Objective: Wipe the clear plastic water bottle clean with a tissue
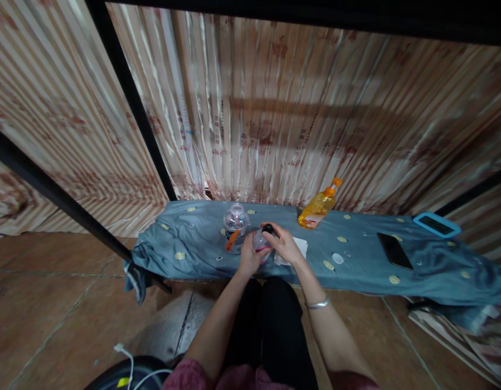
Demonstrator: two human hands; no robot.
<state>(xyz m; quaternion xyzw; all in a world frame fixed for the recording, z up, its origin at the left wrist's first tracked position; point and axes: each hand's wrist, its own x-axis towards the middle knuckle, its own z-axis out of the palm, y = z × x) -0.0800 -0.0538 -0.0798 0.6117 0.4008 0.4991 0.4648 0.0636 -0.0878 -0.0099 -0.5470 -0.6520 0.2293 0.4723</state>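
My left hand (251, 255) is wrapped around a small clear bottle (258, 241) with pinkish red near its lower part. My right hand (286, 245) has its fingers closed on the bottle's black cap (267, 228). Just left of the hands stands a clear plastic container (236, 218) with a narrow neck. An orange piece (233, 240) shows at its lower front; I cannot make out what it is. Partly under my right hand lies a white folded cloth or tissue (301, 248).
A blue patterned cloth (201, 233) covers the low table. On it are a pump bottle of orange-yellow liquid (316, 211), a white disc (337, 258), a black phone (394, 250) and a blue-framed tablet (437, 225). Black frame bars (132, 103) and a striped curtain (266, 108) enclose the back.
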